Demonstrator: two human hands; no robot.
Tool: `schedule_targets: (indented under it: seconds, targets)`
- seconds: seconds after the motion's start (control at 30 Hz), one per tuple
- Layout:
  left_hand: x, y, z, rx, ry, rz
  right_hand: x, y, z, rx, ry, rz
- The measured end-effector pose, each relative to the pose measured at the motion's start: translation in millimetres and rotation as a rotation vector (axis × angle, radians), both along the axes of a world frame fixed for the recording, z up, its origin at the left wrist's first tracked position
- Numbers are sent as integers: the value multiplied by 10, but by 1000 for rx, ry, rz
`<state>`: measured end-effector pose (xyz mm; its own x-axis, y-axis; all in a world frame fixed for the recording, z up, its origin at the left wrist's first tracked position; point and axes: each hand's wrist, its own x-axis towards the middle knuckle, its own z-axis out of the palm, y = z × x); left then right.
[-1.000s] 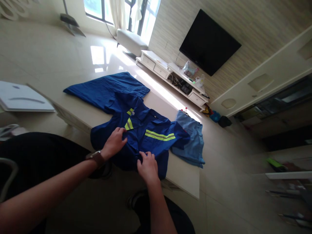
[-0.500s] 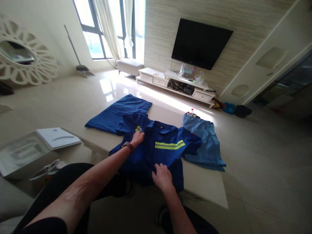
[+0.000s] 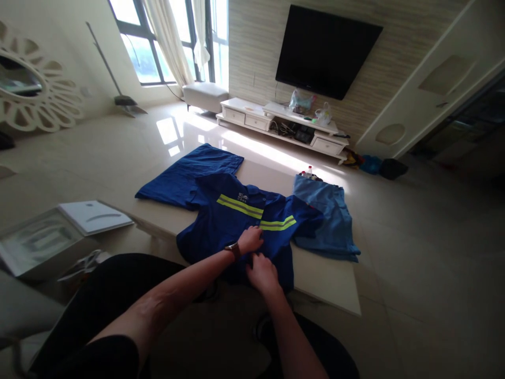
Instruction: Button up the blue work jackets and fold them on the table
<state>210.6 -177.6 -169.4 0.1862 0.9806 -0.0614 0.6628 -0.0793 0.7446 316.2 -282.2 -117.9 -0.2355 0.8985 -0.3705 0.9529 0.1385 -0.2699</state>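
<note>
The left arm (image 3: 169, 295) slants in from the lower left, the right arm (image 3: 292, 326) from the bottom edge; below the frame's centre I see the left hand (image 3: 250, 240) just above the right hand (image 3: 264, 272), fingers bent.

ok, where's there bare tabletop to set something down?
Bare table: right end, bordered by shirt and light-blue garment; far strip behind the collar; left strip in front of the dark-blue garment. Crowded: the middle, with left hand and right hand close together at the shirt.
</note>
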Motion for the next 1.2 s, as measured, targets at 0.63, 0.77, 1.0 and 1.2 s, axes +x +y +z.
schedule_targets:
  seconds: [0.63, 0.77, 1.0, 1.2]
  targets:
    - [-69, 223, -43, -131, 212, 232, 111, -14, 43, 32, 90, -47]
    - [97, 187, 86, -32, 7, 155, 153, 101, 51, 97, 194, -190]
    - [416, 53, 266, 19, -638, 11, 236, 234, -66, 333, 487, -365]
    - [319, -54, 364, -226, -959, -49, 337, 300, -224, 465, 718, -450]
